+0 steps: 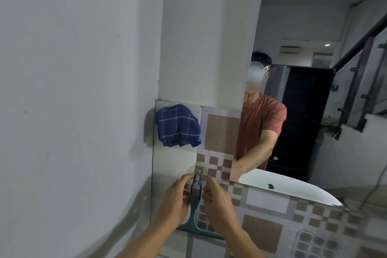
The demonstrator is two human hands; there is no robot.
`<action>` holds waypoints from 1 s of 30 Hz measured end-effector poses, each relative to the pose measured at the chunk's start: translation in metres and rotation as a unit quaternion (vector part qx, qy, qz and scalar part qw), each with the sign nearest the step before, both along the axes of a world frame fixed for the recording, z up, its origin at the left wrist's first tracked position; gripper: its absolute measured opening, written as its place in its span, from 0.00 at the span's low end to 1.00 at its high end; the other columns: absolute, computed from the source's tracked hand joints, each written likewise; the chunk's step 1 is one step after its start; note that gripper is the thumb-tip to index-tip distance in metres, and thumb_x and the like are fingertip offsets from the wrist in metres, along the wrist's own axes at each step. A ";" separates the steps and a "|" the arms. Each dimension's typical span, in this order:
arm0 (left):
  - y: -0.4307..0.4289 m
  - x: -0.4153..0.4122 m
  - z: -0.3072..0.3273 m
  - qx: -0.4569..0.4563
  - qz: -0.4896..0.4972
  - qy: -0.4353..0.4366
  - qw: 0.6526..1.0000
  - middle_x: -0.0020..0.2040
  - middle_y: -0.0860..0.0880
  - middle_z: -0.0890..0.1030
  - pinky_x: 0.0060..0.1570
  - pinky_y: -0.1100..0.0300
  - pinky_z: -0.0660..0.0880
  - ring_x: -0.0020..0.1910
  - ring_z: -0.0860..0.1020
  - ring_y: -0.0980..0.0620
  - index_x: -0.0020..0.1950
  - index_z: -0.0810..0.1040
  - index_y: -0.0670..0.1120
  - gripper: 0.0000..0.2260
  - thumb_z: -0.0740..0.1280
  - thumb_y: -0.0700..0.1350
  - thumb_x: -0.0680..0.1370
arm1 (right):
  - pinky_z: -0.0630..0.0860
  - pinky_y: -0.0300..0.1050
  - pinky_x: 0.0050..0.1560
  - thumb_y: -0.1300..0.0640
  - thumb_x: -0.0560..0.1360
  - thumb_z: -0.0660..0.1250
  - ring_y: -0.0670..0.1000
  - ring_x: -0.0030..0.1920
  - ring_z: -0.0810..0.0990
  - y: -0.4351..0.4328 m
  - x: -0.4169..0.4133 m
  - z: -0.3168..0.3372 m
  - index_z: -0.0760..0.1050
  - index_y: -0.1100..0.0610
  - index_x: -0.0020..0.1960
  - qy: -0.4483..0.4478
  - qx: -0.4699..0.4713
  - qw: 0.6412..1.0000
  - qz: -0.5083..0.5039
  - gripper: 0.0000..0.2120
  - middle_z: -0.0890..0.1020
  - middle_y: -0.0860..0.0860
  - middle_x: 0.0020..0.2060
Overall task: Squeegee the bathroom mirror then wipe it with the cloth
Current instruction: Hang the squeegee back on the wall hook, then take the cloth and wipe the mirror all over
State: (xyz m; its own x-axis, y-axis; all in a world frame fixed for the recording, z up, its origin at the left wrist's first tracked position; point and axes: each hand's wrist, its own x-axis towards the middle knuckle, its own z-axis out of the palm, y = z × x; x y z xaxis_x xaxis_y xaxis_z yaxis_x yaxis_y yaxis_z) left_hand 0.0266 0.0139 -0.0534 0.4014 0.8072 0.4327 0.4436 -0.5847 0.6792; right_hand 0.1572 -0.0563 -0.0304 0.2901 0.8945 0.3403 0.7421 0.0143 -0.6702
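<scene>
Hiding squeegee [195,199] handle: both hands' fingers [188,178].

Your left hand [174,201] and right hand [217,205] cover the squeegee [195,211] handle's sides; its blade runs behind your right wrist. Mirror [314,111] cut off at right edge, forearms at the bottom

a home bathroom: tiled wall [222,132], wall mirror [314,90], white basin reflected in it.
</scene>
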 end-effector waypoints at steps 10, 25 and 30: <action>-0.029 -0.050 0.096 0.248 0.153 -0.055 0.955 0.42 0.55 0.79 0.35 0.69 0.68 0.41 0.75 0.56 0.57 0.78 0.51 0.10 0.68 0.53 0.78 | 0.79 0.46 0.54 0.53 0.83 0.60 0.48 0.55 0.80 -0.019 -0.024 0.110 0.75 0.51 0.65 -0.105 0.148 0.983 -0.003 0.12 0.79 0.47 0.60; 0.019 -0.049 0.205 0.214 0.125 0.113 0.962 0.66 0.49 0.77 0.56 0.46 0.77 0.60 0.76 0.45 0.68 0.75 0.51 0.15 0.60 0.47 0.81 | 0.78 0.50 0.46 0.56 0.78 0.64 0.56 0.45 0.80 0.034 -0.038 0.200 0.77 0.56 0.57 -0.224 0.060 0.973 0.024 0.10 0.83 0.55 0.50; 0.024 -0.050 0.204 0.221 0.130 0.109 0.961 0.67 0.48 0.76 0.57 0.46 0.76 0.62 0.75 0.44 0.68 0.73 0.49 0.16 0.63 0.46 0.81 | 0.71 0.46 0.41 0.60 0.76 0.65 0.56 0.44 0.77 0.039 -0.037 0.204 0.78 0.59 0.51 -0.196 0.079 0.977 0.014 0.06 0.81 0.55 0.48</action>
